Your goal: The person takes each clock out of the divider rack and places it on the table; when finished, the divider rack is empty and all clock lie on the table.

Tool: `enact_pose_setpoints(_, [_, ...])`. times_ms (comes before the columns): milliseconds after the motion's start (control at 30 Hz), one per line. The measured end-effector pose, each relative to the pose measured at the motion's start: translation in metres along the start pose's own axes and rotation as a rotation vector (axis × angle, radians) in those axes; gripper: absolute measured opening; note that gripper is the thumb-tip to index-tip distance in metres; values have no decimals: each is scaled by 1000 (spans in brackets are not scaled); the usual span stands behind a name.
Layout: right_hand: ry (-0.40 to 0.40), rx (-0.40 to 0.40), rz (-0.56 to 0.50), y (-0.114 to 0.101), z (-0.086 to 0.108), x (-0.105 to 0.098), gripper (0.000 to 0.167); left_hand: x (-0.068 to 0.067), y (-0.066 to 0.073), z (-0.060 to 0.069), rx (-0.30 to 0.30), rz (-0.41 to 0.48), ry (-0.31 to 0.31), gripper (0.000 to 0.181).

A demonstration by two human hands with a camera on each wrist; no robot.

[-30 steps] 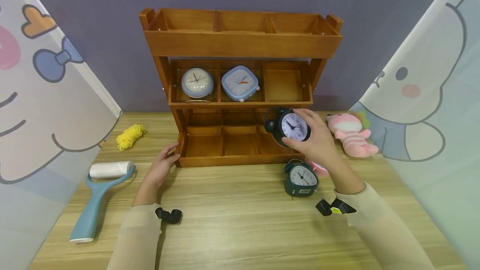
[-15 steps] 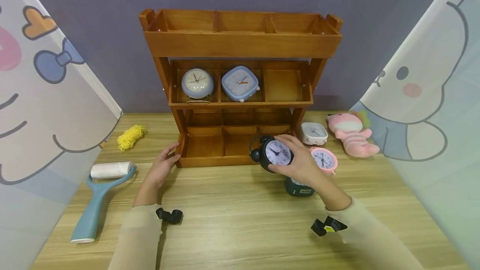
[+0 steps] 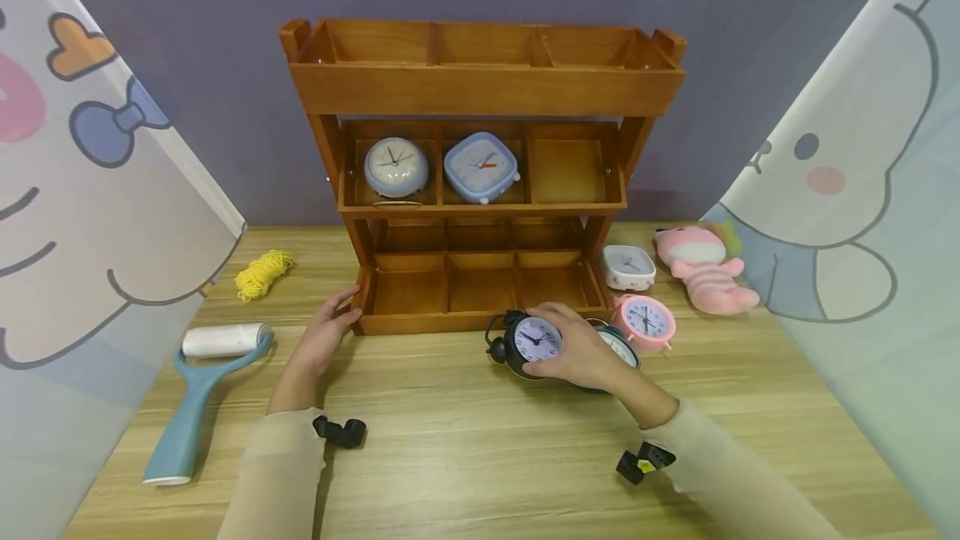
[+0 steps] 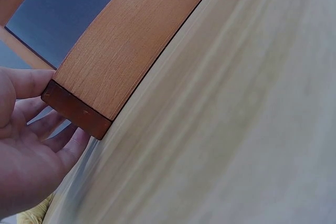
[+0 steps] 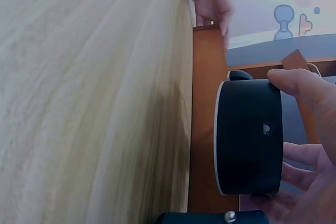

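Note:
A black twin-bell alarm clock (image 3: 537, 340) with a white dial is gripped by my right hand (image 3: 573, 348). It is in front of the rack's bottom tier; whether it touches the table I cannot tell. In the right wrist view the thumb and fingers lie around the clock's dark case (image 5: 249, 137). Behind the hand, a dark green clock (image 3: 618, 347) is partly hidden. My left hand (image 3: 326, 330) holds the left end of the wooden rack (image 3: 480, 322). The left wrist view shows thumb and fingers at the end of its front board (image 4: 113, 51).
A round pale-blue clock (image 3: 396, 180) and a square blue clock (image 3: 480, 167) sit in the middle tier. Right of the rack are a white clock (image 3: 627, 267), a pink clock (image 3: 648, 322) and a plush toy (image 3: 705, 269). Yellow cord (image 3: 262, 273) and a blue-handled roller (image 3: 183, 419) lie left.
My right hand has brought the black alarm clock leftward and down from the rack's right end. The white and pink clocks now show, while the green one is partly covered. The left hand stays put.

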State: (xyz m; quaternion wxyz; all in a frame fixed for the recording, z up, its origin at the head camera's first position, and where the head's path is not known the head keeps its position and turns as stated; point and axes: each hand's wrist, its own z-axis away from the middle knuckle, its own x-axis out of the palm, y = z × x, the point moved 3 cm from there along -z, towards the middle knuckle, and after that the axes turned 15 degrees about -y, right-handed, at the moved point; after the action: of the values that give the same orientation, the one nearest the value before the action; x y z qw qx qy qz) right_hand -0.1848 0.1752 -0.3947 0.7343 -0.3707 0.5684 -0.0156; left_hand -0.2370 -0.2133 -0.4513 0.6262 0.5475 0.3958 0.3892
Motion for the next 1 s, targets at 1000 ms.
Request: enact_pose_setpoints(1000, [-207, 0, 110, 12, -10, 12, 80, 3, 4, 2, -3, -3, -9, 53])
